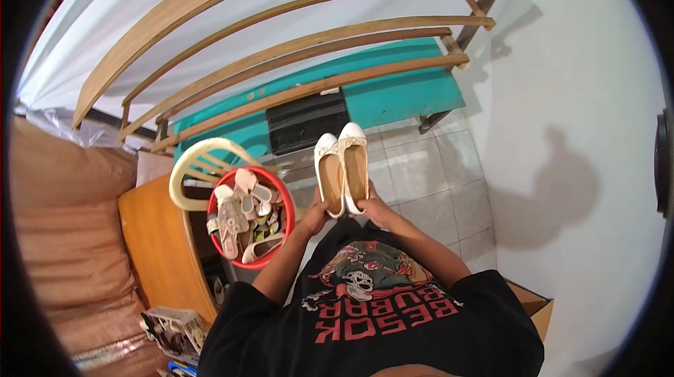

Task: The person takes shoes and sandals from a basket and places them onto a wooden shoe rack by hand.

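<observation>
A pair of white flat shoes with small bows and tan insoles is held up side by side at the centre, toes pointing away from me. My left hand (316,215) grips the heel of the left white shoe (328,170). Around the heel of the right white shoe (354,166), my right hand (374,208) is closed. To the left of my hands, a red basin (286,210) holds several pale shoes and sandals, resting at a cream plastic chair (180,170).
Ahead stand a wooden slatted rack (281,34) and a teal table (404,93) with a black panel (306,124). An orange-brown wooden cabinet (158,236) and a crate of items (172,324) are on the left. A cardboard box (537,307) sits lower right, near the white wall.
</observation>
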A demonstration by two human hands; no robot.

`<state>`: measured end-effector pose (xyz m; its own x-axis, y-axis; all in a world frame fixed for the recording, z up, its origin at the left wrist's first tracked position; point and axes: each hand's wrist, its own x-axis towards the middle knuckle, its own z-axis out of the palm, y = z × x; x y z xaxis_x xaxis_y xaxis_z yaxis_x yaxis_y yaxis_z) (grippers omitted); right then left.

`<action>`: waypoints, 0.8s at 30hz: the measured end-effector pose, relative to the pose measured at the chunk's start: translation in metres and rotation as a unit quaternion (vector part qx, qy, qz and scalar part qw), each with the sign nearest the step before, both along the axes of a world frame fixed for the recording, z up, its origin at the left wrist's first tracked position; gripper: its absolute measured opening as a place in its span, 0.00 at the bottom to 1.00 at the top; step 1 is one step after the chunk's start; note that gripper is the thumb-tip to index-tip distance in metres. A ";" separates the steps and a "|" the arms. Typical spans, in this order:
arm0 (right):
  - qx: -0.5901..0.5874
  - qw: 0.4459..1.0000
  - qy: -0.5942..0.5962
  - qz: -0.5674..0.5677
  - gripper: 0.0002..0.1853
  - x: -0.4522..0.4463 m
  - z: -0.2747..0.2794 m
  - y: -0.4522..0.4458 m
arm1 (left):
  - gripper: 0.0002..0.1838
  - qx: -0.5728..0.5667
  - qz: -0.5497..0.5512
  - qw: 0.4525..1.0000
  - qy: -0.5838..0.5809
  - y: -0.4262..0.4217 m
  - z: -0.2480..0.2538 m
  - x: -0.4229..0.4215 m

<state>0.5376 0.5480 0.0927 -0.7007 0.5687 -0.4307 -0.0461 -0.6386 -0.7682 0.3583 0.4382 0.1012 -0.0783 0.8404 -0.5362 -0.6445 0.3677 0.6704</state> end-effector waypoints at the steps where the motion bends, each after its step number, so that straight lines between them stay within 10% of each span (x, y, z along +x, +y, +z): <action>1: -0.045 0.998 -0.018 0.025 0.47 0.005 0.011 0.001 | 0.40 -0.003 -0.016 1.000 0.026 0.000 -0.006 0.000; 14: 0.063 0.983 -0.109 0.136 0.33 -0.029 0.008 0.090 | 0.36 -0.021 -0.157 0.973 0.170 0.069 0.010 -0.045; 24: 0.130 0.985 -0.111 -0.039 0.37 -0.074 0.031 0.160 | 0.35 0.084 -0.146 0.939 0.301 0.188 0.034 -0.104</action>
<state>0.4632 0.7082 0.1241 -0.5557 0.7285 -0.4007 0.0999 -0.4199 -0.9020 0.2541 0.6263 0.1354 -0.0784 0.9417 -0.3273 -0.0196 0.3268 0.9449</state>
